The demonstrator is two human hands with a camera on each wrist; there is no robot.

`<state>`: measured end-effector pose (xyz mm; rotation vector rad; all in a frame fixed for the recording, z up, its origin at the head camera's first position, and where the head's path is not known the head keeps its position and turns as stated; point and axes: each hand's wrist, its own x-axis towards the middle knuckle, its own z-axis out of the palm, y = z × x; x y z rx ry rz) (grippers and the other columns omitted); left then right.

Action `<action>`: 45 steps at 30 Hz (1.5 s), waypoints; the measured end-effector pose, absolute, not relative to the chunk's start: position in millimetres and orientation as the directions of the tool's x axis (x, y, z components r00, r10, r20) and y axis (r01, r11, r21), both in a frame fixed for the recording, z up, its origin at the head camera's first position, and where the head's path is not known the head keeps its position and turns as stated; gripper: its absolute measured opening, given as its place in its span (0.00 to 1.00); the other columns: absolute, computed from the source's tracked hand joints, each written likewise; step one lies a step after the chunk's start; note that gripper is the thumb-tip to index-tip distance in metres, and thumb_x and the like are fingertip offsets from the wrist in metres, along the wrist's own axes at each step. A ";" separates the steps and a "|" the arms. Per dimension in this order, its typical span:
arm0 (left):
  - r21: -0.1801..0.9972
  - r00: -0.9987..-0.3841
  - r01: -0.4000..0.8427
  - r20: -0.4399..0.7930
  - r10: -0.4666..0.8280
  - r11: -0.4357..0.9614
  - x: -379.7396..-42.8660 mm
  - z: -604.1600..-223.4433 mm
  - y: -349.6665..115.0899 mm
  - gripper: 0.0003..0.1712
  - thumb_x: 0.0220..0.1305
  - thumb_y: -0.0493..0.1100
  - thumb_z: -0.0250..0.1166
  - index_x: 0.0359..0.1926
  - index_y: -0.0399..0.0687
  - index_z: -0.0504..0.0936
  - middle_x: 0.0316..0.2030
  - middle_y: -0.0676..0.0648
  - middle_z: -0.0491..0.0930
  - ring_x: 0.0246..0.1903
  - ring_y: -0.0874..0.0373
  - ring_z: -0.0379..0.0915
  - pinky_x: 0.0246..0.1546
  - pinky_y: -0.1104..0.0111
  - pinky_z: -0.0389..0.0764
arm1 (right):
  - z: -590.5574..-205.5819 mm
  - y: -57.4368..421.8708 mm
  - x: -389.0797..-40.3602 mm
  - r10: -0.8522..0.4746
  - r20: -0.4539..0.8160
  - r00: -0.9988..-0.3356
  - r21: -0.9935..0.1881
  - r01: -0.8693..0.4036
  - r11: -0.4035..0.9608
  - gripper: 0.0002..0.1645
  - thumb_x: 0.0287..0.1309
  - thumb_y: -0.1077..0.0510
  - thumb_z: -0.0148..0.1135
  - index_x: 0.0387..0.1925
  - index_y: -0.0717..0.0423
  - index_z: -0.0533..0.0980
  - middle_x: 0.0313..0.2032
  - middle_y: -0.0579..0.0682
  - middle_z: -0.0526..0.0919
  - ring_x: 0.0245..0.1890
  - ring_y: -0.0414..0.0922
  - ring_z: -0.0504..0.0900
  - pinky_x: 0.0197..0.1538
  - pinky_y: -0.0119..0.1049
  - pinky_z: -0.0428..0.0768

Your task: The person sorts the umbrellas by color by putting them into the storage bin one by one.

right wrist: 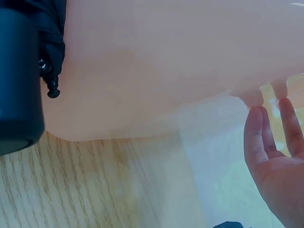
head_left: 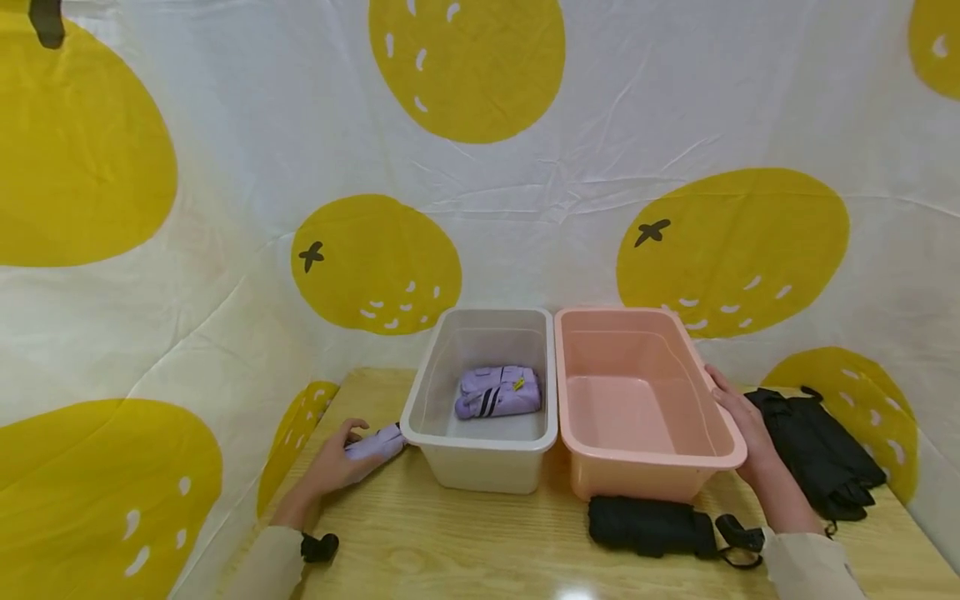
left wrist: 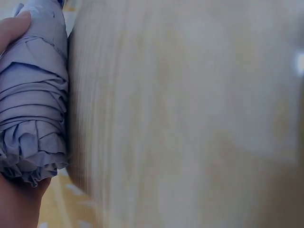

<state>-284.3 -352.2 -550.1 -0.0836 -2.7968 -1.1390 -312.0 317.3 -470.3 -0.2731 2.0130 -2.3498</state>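
Note:
A lilac folded umbrella lies beside the left side of the white basin. My left hand holds it; in the left wrist view the thumb lies over the pleated lilac cloth. Inside the white basin rests another lilac umbrella with dark stripes and a small yellow mark. At the right wall of the pink basin is my right hand. Its fingers are extended, with the tips against the basin's outer wall in the right wrist view.
A rolled black umbrella lies in front of the pink basin. Farther right, beyond my right hand, is a looser black umbrella. The two basins stand side by side on the wooden table, with a fruit-print cloth hanging behind them.

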 end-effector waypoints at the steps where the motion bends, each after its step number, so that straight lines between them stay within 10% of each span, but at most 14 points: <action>1: 0.698 -0.991 0.092 0.135 -0.004 0.710 -288.6 -552.0 -350.6 0.40 0.48 0.61 0.75 0.59 0.52 0.70 0.44 0.41 0.77 0.42 0.49 0.74 0.42 0.55 0.74 | -470.7 318.2 -312.0 -0.141 0.110 -0.984 -0.983 -0.087 -0.162 0.34 0.75 0.50 0.43 0.77 0.39 0.45 0.76 0.43 0.42 0.53 0.22 0.68 0.49 0.20 0.71; 12: 0.781 -0.963 -0.014 0.157 -0.217 0.625 -322.0 -549.9 -342.8 0.42 0.42 0.65 0.77 0.56 0.51 0.78 0.51 0.40 0.77 0.50 0.43 0.72 0.49 0.50 0.72 | -473.6 316.2 -313.9 -0.129 0.101 -0.986 -0.989 -0.085 -0.122 0.35 0.75 0.48 0.43 0.77 0.39 0.44 0.76 0.46 0.41 0.58 0.27 0.65 0.49 0.21 0.72; 21: 0.641 -0.984 -0.027 0.118 -0.133 0.767 -323.8 -546.3 -343.0 0.41 0.42 0.63 0.78 0.56 0.57 0.74 0.53 0.36 0.77 0.45 0.42 0.74 0.41 0.50 0.74 | -474.1 312.1 -310.9 -0.142 0.119 -0.983 -0.984 -0.097 -0.152 0.35 0.76 0.50 0.41 0.77 0.41 0.43 0.76 0.46 0.41 0.52 0.23 0.68 0.50 0.21 0.71; 28: 0.784 -0.971 -0.049 0.107 -0.212 0.619 -321.1 -539.7 -344.6 0.39 0.41 0.59 0.80 0.54 0.55 0.75 0.48 0.35 0.76 0.42 0.44 0.74 0.38 0.58 0.75 | -477.1 311.1 -311.0 -0.142 0.107 -0.984 -0.980 -0.081 -0.182 0.34 0.76 0.50 0.41 0.77 0.40 0.44 0.76 0.45 0.42 0.52 0.24 0.69 0.50 0.22 0.72; 35: 0.826 -0.953 0.133 0.258 -0.157 0.548 -320.3 -493.7 -342.3 0.35 0.47 0.46 0.79 0.55 0.43 0.75 0.48 0.33 0.78 0.41 0.44 0.74 0.35 0.63 0.76 | -478.8 315.2 -309.5 -0.149 0.127 -0.981 -0.970 -0.091 -0.225 0.34 0.76 0.52 0.39 0.77 0.41 0.43 0.76 0.43 0.42 0.51 0.22 0.69 0.50 0.21 0.71; 45: 0.712 -0.940 0.299 0.335 0.068 0.636 -325.7 -413.8 -340.8 0.34 0.46 0.49 0.79 0.55 0.53 0.77 0.48 0.40 0.79 0.40 0.46 0.73 0.33 0.59 0.78 | -476.5 316.8 -314.5 -0.163 0.149 -0.975 -0.964 -0.107 -0.244 0.34 0.76 0.53 0.39 0.77 0.41 0.43 0.76 0.44 0.41 0.51 0.23 0.70 0.50 0.21 0.71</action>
